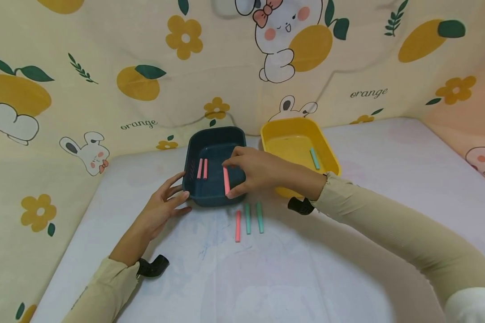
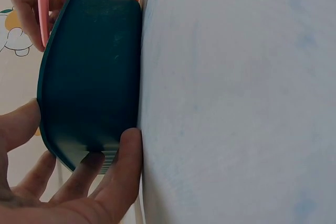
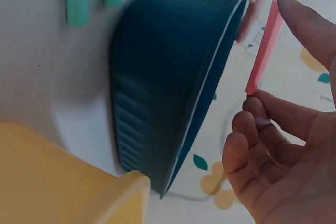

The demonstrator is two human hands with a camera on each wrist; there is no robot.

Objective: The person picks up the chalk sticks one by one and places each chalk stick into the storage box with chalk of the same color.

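Over the dark blue plastic bin point(image 1: 214, 200), my right hand point(image 1: 262, 170) pinches a pink chalk stick point(image 3: 265, 48) by its two ends, between thumb and forefinger. The stick is above the rim. Two more pink chalk sticks point(image 1: 205, 169) lie side by side on the bin's floor. At the bin's near left corner, my left hand point(image 1: 162, 206) touches it with spread fingers. The left wrist view shows the thumb at the rim and fingertips against the outer wall. On the table before the bin lie one pink stick point(image 1: 238, 226) and two green sticks point(image 1: 260, 217).
A yellow bin point(image 1: 333, 163) stands right of the blue one, under my right forearm, with a green stick point(image 1: 314, 159) inside. White cloth point(image 1: 266, 282) covers the table. A printed curtain point(image 1: 226, 80) hangs close behind both bins.
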